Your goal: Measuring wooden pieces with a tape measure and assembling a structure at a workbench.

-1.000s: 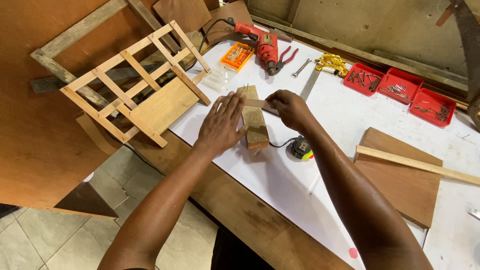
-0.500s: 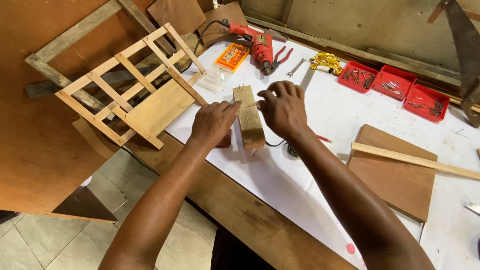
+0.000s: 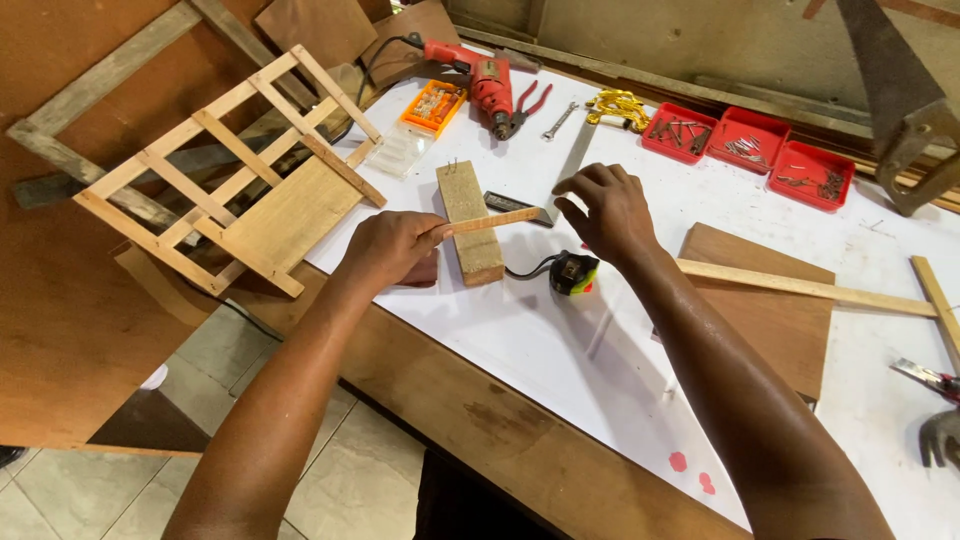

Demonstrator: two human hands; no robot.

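No labels, signs or screens before you. Packages on your white bench:
- Orange parts box (image 3: 433, 107), rectangular and open, far side, just beside the red drill.
- Clear plastic lid or case (image 3: 398, 152), rectangular, just in front of the orange box.
- Three red trays (image 3: 745, 145), shallow and rectangular, in a row at the far right, holding small metal fasteners.

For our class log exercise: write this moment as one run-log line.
left hand: holds thin pale wooden strip across pale rectangular wooden block | right hand: open, above black-and-yellow tape measure | surface: white benchtop
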